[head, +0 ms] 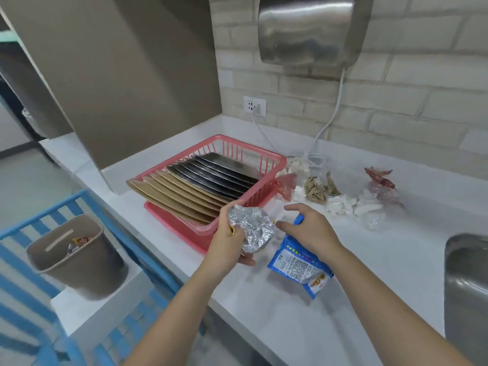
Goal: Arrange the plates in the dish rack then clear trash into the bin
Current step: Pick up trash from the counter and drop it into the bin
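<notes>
A pink dish rack (274, 161) stands on the white counter and holds several tan plates (174, 192) and several dark plates (221, 167) on edge. My left hand (228, 244) grips a crumpled silver foil wrapper (253, 228) just in front of the rack. My right hand (309, 228) holds a blue snack bag (298, 265) by its top, above the counter. A taupe bin (76, 254) with some wrappers inside sits lower left, on a white surface beside the counter.
Loose trash lies at the back of the counter: a red wrapper (286, 184), brown crumpled paper (315, 190), white tissues (340, 204), clear plastic (373, 220), another red wrapper (380, 178). A steel sink (467, 286) is at right. Blue crates (31, 228) surround the bin.
</notes>
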Demonstrator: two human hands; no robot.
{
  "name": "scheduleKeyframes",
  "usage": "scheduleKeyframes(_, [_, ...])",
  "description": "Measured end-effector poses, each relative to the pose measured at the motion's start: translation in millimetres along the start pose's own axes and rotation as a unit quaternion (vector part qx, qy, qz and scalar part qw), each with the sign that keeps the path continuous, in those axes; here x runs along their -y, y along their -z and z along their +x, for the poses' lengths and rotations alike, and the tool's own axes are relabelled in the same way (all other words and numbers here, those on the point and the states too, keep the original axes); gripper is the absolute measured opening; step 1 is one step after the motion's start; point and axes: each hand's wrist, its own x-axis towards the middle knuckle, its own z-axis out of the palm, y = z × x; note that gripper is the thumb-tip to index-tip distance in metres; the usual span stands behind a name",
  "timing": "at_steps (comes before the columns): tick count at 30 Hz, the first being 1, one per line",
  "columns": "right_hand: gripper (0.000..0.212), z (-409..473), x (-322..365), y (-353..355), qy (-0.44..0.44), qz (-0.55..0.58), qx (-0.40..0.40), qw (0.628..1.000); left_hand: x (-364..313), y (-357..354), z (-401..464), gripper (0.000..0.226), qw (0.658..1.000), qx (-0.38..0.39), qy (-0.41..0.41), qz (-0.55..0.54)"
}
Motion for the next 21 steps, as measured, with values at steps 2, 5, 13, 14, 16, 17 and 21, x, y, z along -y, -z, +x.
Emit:
scheduleKeyframes(2, [0.033, -8, 12, -1, 0.041, 0.033, 0.04, 0.998, 4, 8, -11, 0.053, 0.999, -0.026, 0.028, -0.035])
scheduleKeyframes(5, [0.034, -23, 32, -8, 0.093, 0.041, 0.198, 0.975, 13, 27, -22, 0.039, 0.984, -0.028, 0.093, -0.152])
scheduleKeyframes(13, [0.016, -58, 83, -64, 0.129, 0.115, 0.237, 0.956, 29, 107, -52, 0.017, 0.808, 0.108, 0.25, -0.523])
scheduleKeyframes(14, [0.017, -62, 89, -74, 0.132, 0.13, 0.234, 0.955, 31, 118, -56, 0.021, 0.813, 0.117, 0.244, -0.516])
scheduleKeyframes(16, [0.029, -69, 100, -93, 0.125, 0.145, 0.219, 0.957, 33, 139, -65, 0.038, 0.831, 0.109, 0.236, -0.491])
scheduleKeyframes(17, [0.031, -72, 109, -106, 0.123, 0.149, 0.212, 0.958, 35, 153, -71, 0.051, 0.842, 0.104, 0.228, -0.478])
scheduleKeyframes(21, [0.027, -84, 149, -162, 0.128, 0.155, 0.202, 0.959, 46, 217, -96, 0.083, 0.912, 0.082, 0.171, -0.363])
